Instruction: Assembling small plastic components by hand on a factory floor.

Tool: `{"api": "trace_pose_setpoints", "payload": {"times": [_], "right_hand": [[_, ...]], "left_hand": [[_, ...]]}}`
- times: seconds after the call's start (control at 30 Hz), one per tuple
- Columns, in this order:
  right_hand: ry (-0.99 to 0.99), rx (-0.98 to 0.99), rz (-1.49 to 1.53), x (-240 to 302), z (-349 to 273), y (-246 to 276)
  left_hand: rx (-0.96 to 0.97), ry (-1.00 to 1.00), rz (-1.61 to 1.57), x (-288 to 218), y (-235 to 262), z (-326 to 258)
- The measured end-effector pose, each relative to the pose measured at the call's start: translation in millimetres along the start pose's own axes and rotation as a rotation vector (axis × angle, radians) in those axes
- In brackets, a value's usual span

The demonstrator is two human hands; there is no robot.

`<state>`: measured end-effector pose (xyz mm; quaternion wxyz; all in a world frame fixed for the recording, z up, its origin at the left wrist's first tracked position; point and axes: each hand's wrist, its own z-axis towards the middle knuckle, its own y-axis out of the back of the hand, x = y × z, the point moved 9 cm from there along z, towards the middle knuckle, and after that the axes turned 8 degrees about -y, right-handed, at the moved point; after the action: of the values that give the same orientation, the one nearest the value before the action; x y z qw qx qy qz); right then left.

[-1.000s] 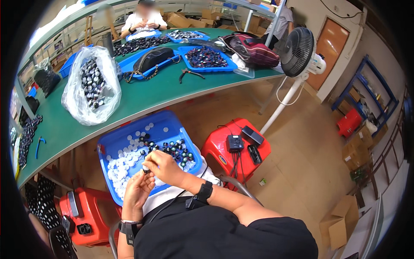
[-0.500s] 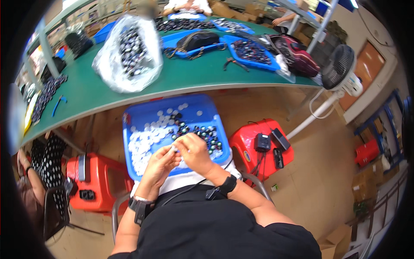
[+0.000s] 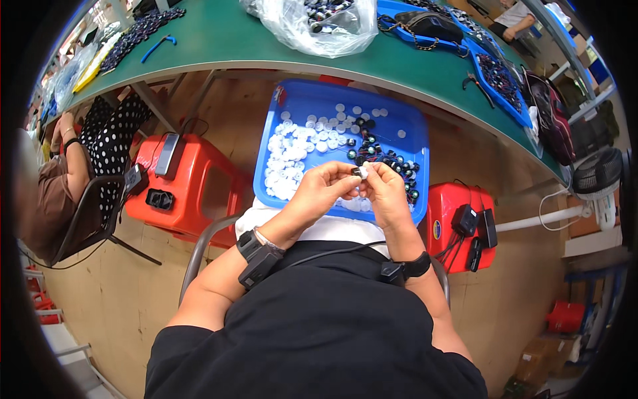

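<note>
Above the blue tray [image 3: 407, 113] on my lap, my two hands meet at the fingertips. My left hand [image 3: 323, 191] pinches a small dark cylindrical part [image 3: 357, 171]. A small white plastic piece [image 3: 365, 172] sits against that part, pinched in the fingers of my right hand [image 3: 391, 197]. Fingers partly cover both, so I cannot tell whether they are joined. Round white plastic pieces [image 3: 286, 156] fill the tray's left side. Small black parts with shiny round ends [image 3: 405, 166] lie in a heap on its right, partly behind my right hand.
Red stools stand left [image 3: 183, 189] and right [image 3: 448, 199], with black devices on them. A green table [image 3: 219, 40] runs beyond the tray, bearing a clear bag [image 3: 345, 40] and pliers [image 3: 478, 90]. A seated person [image 3: 56, 193] is at far left; a fan [image 3: 597, 176] stands right.
The view has swung, so the tray and table appear shifted right and upward. My hands still meet over the tray, and the dark part between the fingers now shows.
</note>
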<state>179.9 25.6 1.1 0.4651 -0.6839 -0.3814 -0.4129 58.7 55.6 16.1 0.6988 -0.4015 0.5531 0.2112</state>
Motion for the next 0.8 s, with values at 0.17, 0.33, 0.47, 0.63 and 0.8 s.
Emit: {"api": "trace_pose_setpoints", "payload": {"times": [0.17,0.33,0.47,0.63,0.8], "right_hand": [[-0.073,0.006,0.069,-11,-1,1],[-0.138,-0.017,0.169,-16,-5,-4],[-0.114,-0.036,0.098,-21,-2,1],[0.281,-0.152,-0.373,4,-9,-1],[0.411,-0.206,-0.454,16,-17,-9]], "left_hand": [[0.017,-0.017,0.072,2,-1,-1],[0.021,-0.039,0.065,5,0,-1],[0.015,-0.062,0.119,7,3,0],[0.047,0.045,0.016,10,0,-1],[0.027,0.134,-0.207,21,-2,-3]]}}
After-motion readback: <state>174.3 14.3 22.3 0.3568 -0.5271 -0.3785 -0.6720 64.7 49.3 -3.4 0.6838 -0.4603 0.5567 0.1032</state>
